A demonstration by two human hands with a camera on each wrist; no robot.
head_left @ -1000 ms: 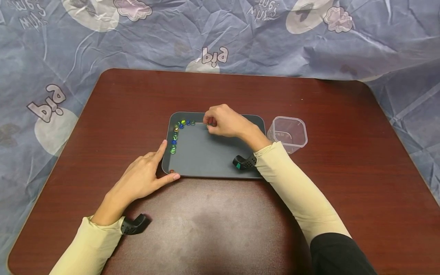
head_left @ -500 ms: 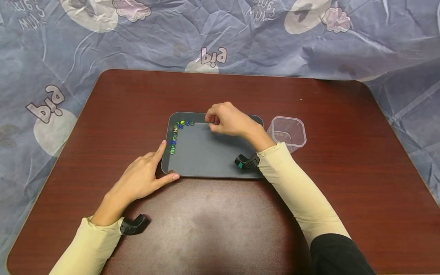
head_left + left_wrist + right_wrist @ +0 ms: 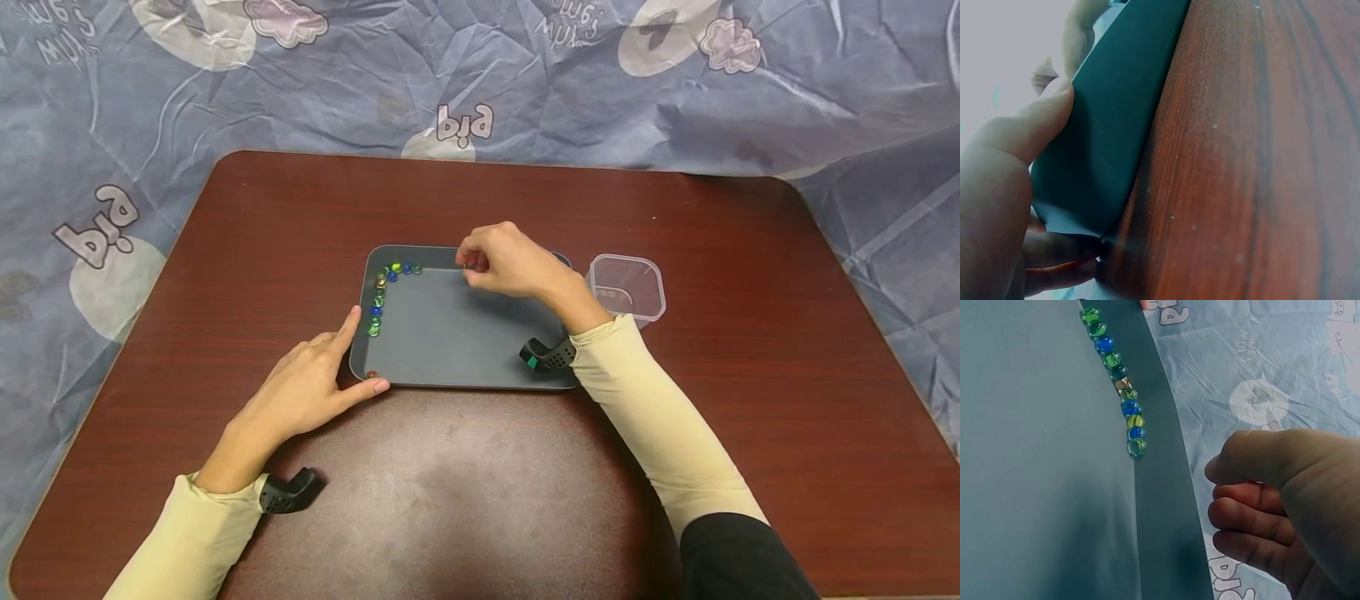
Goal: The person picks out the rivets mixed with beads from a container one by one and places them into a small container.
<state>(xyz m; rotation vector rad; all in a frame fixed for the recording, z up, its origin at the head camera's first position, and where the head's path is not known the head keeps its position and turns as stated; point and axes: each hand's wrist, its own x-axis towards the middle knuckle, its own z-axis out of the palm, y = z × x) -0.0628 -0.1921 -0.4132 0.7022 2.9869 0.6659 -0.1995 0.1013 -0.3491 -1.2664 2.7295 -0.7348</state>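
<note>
A grey tray (image 3: 450, 350) lies on the table, with a bent row of glass marbles (image 3: 377, 302), green, blue and yellowish, along its left and far edges. A lone reddish-brown marble (image 3: 372, 375) sits in the near left corner. There my left hand (image 3: 303, 392) spreads its straight thumb and index finger against the tray's outside; the left wrist view shows the thumb on the tray wall (image 3: 1110, 125). My right hand (image 3: 510, 262), fingers curled, is over the far edge, right of the row's end (image 3: 1137, 447). Whether its fingertips pinch anything is unclear.
A clear plastic tub (image 3: 626, 287) stands right of the tray, partly behind the right wrist. Brown wood-grain table (image 3: 300, 208) surrounds both. A blue printed cloth (image 3: 337, 92) hangs beyond the table's far edge. Each wrist wears a black strap.
My right hand has drifted a little to the right along the far tray edge, away from the end of the marble row. The left hand stays at the corner.
</note>
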